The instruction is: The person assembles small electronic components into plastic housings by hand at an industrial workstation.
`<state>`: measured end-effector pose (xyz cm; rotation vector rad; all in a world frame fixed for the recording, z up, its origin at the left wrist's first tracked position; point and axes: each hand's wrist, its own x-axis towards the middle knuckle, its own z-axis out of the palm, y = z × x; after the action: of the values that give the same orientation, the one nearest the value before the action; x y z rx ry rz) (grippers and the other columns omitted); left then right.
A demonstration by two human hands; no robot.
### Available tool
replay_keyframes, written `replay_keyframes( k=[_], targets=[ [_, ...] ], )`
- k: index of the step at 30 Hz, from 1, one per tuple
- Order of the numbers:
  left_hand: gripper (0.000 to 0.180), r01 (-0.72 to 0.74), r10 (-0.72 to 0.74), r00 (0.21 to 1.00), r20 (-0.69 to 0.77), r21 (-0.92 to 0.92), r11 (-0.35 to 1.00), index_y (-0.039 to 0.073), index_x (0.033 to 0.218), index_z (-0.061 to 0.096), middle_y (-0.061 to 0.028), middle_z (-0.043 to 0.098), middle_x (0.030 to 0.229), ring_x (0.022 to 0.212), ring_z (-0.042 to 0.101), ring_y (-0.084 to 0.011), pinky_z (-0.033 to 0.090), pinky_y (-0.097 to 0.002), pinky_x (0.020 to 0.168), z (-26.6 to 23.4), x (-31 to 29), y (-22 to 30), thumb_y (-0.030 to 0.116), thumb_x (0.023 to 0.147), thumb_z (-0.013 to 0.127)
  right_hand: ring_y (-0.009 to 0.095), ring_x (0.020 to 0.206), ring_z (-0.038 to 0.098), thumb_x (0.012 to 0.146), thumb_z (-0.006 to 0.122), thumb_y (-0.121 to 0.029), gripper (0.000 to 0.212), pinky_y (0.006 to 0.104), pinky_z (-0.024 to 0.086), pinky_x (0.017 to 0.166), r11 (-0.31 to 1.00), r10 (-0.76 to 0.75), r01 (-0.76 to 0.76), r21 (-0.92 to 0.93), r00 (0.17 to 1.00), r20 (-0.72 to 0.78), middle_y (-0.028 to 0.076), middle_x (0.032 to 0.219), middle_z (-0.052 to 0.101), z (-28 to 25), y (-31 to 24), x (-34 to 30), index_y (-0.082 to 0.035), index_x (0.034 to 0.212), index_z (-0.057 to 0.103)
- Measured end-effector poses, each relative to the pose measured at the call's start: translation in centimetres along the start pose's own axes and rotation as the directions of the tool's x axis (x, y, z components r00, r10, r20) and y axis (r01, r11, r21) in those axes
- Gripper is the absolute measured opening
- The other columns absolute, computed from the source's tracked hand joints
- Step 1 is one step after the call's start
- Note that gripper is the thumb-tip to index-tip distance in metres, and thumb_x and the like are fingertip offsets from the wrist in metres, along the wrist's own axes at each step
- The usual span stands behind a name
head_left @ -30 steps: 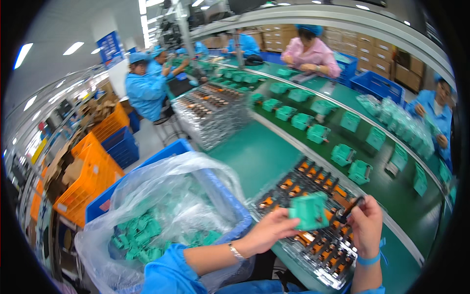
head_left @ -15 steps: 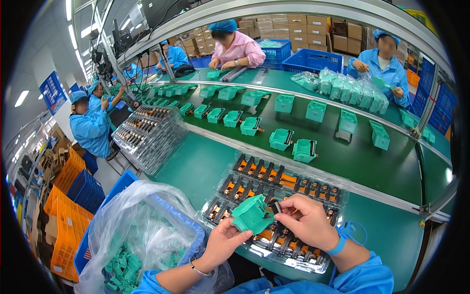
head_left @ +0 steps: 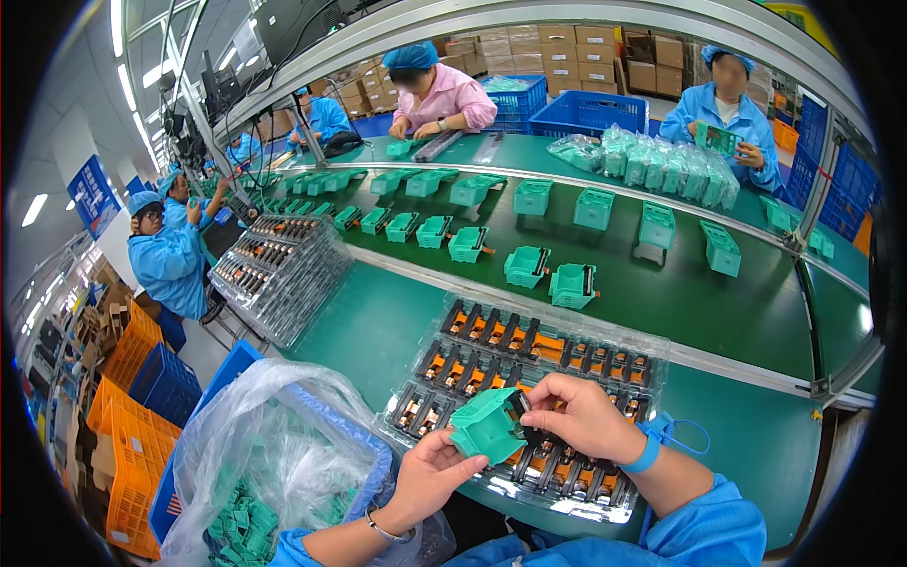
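Observation:
A green plastic housing [head_left: 485, 427] sits tilted in my left hand [head_left: 430, 480], with fingers and thumb around its left and lower sides. My right hand [head_left: 588, 421] pinches a small black part [head_left: 519, 404] against the right side of that housing. My fingers hide some of this part, so I cannot tell whether it is seated. Under both hands lies a clear plastic tray [head_left: 605, 511] with rows of black-and-orange parts [head_left: 496, 331]. A blue band is round my right wrist and a bracelet round my left.
Several green housings [head_left: 531, 198] stand in rows on the dark green conveyor belt [head_left: 652, 298] ahead. Stacked clear trays [head_left: 293, 283] rise at the left. A bag-lined blue crate [head_left: 170, 501] holds green pieces beside my left arm. Co-workers [head_left: 439, 99] sit across the line.
My right hand has brought the black part in against the housing and turned slightly. The housing has barely shifted in my left hand. The whole view has swung a little.

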<state>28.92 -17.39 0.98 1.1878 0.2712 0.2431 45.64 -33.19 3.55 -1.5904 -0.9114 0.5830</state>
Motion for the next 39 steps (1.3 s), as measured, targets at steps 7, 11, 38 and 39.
replay_keyframes(
  k=[7, 11, 38, 39],
  targets=[
    [0.032, -0.075, 0.075, 0.997, 0.004, 0.057, 0.996, -0.003, 0.106, 0.051, -0.0100, 0.057, 0.109, 0.101, 0.058, -0.0181, 0.048, -0.0298, 0.089, 0.1, -0.3, -0.4, -0.004, 0.078, 0.067, 0.008, 0.070, 0.055, 0.078, 0.069, -0.006, 0.018, 0.0239, 0.047, 0.063, 0.994, -0.006, 0.008, -0.108, 1.000, 0.016, 0.003, 0.078, 0.059, 0.0, -0.7, -0.2, 0.000, 0.088, 0.056],
    [0.032, -0.082, 0.082, 0.997, 0.004, 0.130, 0.988, -0.003, 0.106, 0.051, -0.0098, 0.057, 0.108, 0.101, 0.058, -0.0178, 0.048, -0.0292, 0.088, 0.5, -0.7, -0.2, -0.003, 0.078, 0.067, 0.010, 0.069, 0.057, 0.077, 0.071, -0.008, 0.022, 0.0247, 0.048, 0.061, 0.987, 0.010, -0.004, -0.162, 0.999, 0.036, 0.005, 0.078, 0.060, -0.3, -1.1, -0.3, 0.000, 0.090, 0.055],
    [0.041, -0.287, 0.380, 0.924, 0.032, 0.714, 0.639, 0.003, 0.120, 0.047, -0.0095, 0.051, 0.124, 0.112, 0.052, -0.0191, 0.043, -0.0332, 0.095, -5.0, -9.1, 6.1, 0.011, 0.084, 0.064, 0.001, 0.059, 0.040, 0.078, 0.053, 0.000, 0.010, 0.0161, 0.031, 0.053, 0.977, -0.161, 0.190, 0.098, 0.955, -0.248, -0.005, 0.069, 0.046, -7.4, -0.7, 0.8, -0.008, 0.080, 0.046],
    [0.036, -0.165, 0.357, 0.931, -0.080, 0.779, 0.605, 0.004, 0.117, 0.051, -0.0091, 0.054, 0.121, 0.109, 0.054, -0.0193, 0.045, -0.0323, 0.093, -7.7, -10.8, 6.5, 0.011, 0.084, 0.064, 0.000, 0.055, 0.033, 0.082, 0.053, -0.003, 0.012, 0.0171, 0.024, 0.049, 0.989, -0.127, 0.143, 0.023, 0.931, -0.341, -0.008, 0.066, 0.037, -10.7, 0.8, 1.7, -0.010, 0.078, 0.045]
  ],
)
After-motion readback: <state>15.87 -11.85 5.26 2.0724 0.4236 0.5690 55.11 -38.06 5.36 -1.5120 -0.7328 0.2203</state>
